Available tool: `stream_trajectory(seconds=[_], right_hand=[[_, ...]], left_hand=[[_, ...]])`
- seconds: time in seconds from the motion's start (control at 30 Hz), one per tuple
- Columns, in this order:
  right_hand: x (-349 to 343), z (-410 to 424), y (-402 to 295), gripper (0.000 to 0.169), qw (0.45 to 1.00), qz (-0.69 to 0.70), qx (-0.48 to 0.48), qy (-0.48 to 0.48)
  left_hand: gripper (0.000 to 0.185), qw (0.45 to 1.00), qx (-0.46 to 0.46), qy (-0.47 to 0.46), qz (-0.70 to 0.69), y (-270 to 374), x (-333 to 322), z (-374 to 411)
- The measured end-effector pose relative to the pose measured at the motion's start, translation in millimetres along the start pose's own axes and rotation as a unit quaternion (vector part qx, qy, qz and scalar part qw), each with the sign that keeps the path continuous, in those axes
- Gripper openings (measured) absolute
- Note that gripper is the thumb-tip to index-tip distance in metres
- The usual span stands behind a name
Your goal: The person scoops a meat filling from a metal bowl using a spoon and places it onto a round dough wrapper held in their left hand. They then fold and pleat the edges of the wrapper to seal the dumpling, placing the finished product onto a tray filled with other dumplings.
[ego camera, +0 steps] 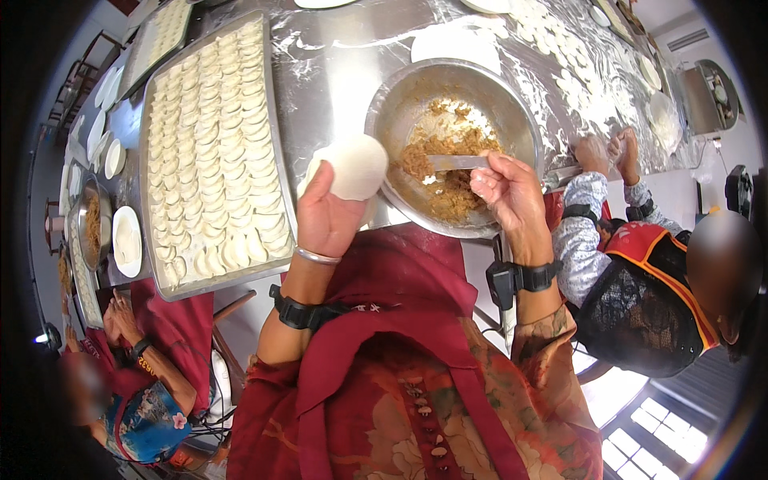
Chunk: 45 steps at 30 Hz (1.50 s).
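Round dough wrappers rest in my left hand, the thumb pressed over their near edge. My right hand grips a flat metal spatula by its end. A clump of brown filling sits on the spatula's tip, above a large steel bowl. More minced filling lies in the bowl and is smeared on its wall. To the left of my left hand, a metal tray holds many rows of folded dumplings.
A white plate stands behind the bowl. Flour and dough pieces cover the table's far right, where a co-worker's hands rest. At left are a white dish of wrappers, another filling bowl and another person's hands.
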State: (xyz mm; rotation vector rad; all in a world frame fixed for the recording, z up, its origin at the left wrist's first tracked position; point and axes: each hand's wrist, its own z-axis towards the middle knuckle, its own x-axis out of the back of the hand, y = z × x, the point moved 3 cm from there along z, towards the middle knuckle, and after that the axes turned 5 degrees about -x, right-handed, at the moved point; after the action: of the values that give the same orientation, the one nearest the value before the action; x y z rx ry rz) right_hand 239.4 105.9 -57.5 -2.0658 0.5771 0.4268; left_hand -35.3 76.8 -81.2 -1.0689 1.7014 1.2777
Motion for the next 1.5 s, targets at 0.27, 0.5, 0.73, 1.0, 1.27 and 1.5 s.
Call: stream_trajectory(seconds=[0.27,0.5,0.73,1.0,1.27,1.5], right_hand=[[-61.4,-55.1,1.4,0.021,0.932,-0.199,0.304,0.006],[-76.9,-77.2,27.4,0.025,0.614,-0.566,0.537,-0.117],[-69.3,-91.3,3.6,0.02,0.705,-0.51,0.48,-0.115],[-47.1,-48.9,21.8,0.023,0.983,-0.101,0.151,0.001],[-6.3,-45.9,-7.4,0.018,0.925,-0.278,0.238,0.101],[-8.7,-46.2,12.8,0.013,0.774,-0.525,0.35,0.06]], left_hand=[[0.051,0.998,0.055,-0.014,0.001,-9.4,-50.2,1.9],[0.068,0.997,0.066,-0.031,0.004,0.2,-54.4,10.0],[0.067,0.999,0.047,0.0,-0.001,4.2,-40.0,9.5],[0.058,0.997,0.064,-0.02,0.037,-9.3,-47.0,-8.6],[0.05,1.0,0.017,0.017,-0.009,8.7,-18.5,-8.4],[0.043,0.999,0.03,0.031,-0.011,-2.0,-8.7,-10.1]])
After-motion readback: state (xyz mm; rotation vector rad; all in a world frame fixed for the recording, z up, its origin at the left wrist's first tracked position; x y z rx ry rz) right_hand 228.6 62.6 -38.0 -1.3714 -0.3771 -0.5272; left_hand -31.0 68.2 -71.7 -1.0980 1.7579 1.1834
